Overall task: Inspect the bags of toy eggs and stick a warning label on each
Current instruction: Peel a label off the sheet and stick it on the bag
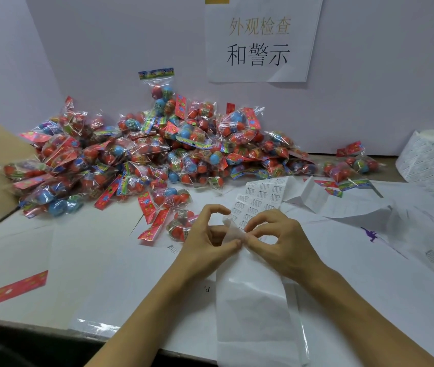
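Big heap of bags of toy eggs (157,152) waits along the back, apparently unlabelled, so most of the job looks undone. One bag (176,223) lies just beyond the left hand (205,242). Left hand pinches the label strip (253,287) against the right hand (282,242), whose fingertips pinch at a label edge. Whether a label is lifting, I can't tell. The label roll (430,154) is cut off at right.

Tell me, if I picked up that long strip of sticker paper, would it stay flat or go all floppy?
Probably floppy: the label strip already bends and droops over the table edge. It looks thin, so likely light. Both the left hand and right hand pinch it, suggesting it needs steadying.
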Motion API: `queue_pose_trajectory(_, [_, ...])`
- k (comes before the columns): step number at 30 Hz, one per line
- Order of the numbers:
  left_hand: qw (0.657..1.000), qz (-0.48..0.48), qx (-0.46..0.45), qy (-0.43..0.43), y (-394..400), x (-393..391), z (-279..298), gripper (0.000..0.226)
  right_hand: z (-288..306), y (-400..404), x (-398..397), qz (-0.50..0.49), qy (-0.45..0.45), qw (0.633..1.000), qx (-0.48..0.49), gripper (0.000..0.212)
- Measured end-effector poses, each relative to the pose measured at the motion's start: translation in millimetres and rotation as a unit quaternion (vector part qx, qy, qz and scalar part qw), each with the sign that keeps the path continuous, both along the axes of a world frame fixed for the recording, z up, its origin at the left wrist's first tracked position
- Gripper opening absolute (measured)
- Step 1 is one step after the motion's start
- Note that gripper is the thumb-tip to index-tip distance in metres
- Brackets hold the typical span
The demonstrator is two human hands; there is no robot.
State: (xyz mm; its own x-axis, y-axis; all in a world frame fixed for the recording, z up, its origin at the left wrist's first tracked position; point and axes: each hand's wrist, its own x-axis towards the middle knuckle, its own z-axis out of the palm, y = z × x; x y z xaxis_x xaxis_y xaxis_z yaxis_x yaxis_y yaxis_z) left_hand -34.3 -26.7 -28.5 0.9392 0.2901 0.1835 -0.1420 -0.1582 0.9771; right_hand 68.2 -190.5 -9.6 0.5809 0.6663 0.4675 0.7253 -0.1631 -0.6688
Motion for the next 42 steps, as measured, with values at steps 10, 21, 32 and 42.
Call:
queue_pose_trajectory(10, [0.999, 0.027, 0.015, -0.008, -3, 1, 3, 0.041, -3, 4, 5, -0.086, 0.012, 0.994, 0.072, 0.013])
queue_pose_trajectory(21, [0.998, 0.011, 0.055, -0.003, -10, -5, 16, 0.049, -4, 1, 12, -0.172, -0.002, 0.971, 0.166, 0.013])
queue_pose_trajectory(32, [1.000, 0.010, 0.020, -0.013, -10, -4, 15, 0.037, -10, 6, 2, -0.014, 0.045, 0.998, 0.049, 0.035])
queue_pose_trajectory(42, [0.965, 0.130, 0.222, -0.044, -7, 2, 0, 0.027, -3, 7, 5, -0.033, 0.203, 0.972, 0.111, 0.007])
